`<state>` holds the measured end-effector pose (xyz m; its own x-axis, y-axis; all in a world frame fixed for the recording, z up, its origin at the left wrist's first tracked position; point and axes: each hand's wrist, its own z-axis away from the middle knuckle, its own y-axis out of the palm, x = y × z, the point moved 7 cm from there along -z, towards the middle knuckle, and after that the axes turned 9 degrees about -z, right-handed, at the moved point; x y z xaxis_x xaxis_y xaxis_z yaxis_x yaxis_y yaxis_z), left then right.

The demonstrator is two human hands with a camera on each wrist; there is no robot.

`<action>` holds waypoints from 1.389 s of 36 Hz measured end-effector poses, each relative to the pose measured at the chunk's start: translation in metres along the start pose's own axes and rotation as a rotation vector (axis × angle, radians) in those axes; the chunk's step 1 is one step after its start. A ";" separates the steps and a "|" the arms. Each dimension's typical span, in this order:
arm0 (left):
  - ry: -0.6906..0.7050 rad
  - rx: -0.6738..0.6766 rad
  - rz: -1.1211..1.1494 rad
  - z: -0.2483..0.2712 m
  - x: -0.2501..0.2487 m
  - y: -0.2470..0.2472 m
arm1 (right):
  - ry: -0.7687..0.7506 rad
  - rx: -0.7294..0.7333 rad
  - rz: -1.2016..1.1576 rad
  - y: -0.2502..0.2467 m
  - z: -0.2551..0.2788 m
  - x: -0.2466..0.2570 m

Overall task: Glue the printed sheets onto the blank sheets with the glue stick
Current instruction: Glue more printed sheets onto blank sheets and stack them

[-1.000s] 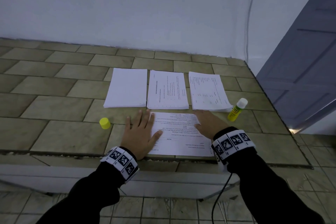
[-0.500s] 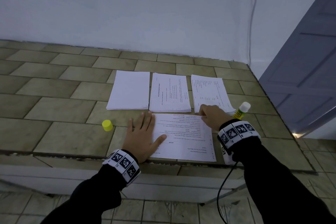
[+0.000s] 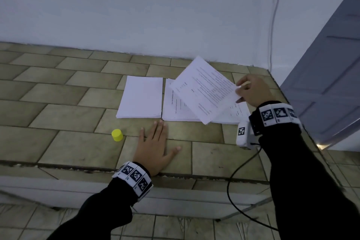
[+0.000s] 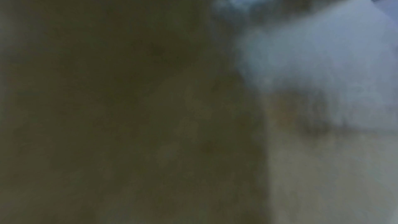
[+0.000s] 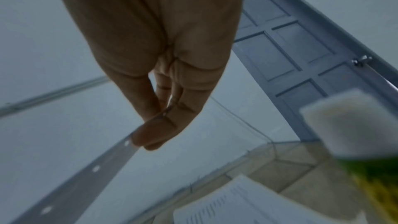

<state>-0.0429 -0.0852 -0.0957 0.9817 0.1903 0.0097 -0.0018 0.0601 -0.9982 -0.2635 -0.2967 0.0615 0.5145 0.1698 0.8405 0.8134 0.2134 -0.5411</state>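
My right hand (image 3: 239, 93) pinches the right edge of a printed sheet (image 3: 202, 89) and holds it tilted in the air above the middle and right piles. My left hand (image 3: 157, 138) lies flat with straight fingers on the bare tiled table (image 3: 64, 148), near its front edge. The blank stack (image 3: 141, 97) lies at the left, a printed stack (image 3: 175, 109) in the middle, and another printed pile (image 3: 236, 113) under my right wrist. The uncapped glue stick (image 5: 353, 129) stands blurred beside my right hand (image 5: 159, 125); in the head view my wrist hides it. The left wrist view is dark.
A yellow glue cap (image 3: 117, 135) stands on the table left of my left hand. The white wall (image 3: 155, 15) runs behind the piles, and a grey door (image 3: 327, 76) is past the table's right edge. A black cable (image 3: 239, 169) hangs from my right wrist.
My right hand picked the printed sheet up off the front of the table and raised it up and to the right over the piles. My left hand stayed flat, now on bare tile.
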 end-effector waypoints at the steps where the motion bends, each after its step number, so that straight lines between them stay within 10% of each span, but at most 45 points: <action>1: 0.002 0.003 -0.010 0.000 0.000 0.000 | 0.022 -0.001 -0.039 0.007 -0.002 -0.003; 10: 0.011 -0.010 0.004 -0.001 0.001 -0.001 | 0.234 0.062 -0.235 0.080 -0.008 -0.036; 31: -0.002 0.002 0.008 -0.001 0.002 -0.003 | 0.063 0.247 0.616 0.140 -0.002 -0.023; 39: 0.001 -0.004 0.042 0.000 0.005 -0.005 | 0.015 0.160 0.569 0.126 0.017 -0.016; 50: 0.056 -0.125 0.682 0.006 0.021 -0.088 | -0.500 -0.308 0.092 0.027 0.097 0.027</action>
<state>-0.0229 -0.0808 -0.0078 0.7774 0.0945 -0.6219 -0.6031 -0.1686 -0.7796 -0.2539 -0.1934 0.0673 0.4576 0.6228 0.6346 0.8511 -0.1003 -0.5153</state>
